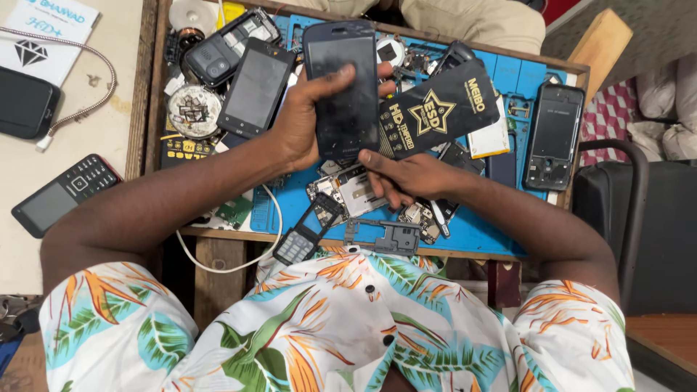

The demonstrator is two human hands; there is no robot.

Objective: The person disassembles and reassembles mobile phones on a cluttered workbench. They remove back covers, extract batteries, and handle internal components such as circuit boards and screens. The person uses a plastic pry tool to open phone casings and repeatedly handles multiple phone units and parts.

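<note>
Above the blue mat, left hand grips a dark phone.

Phone in left hand above mat; packet right of it, right hand beneath. Keypad phone far left, off tray.

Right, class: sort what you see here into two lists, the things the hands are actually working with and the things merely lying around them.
In hand:
- dark touchscreen phone, gripped by the left hand
- black flat packet with a gold star, held by the right hand

Lying about:
- blue work mat
- keypad phone
- opened phone frame
- loose circuit board
- white cable
</note>
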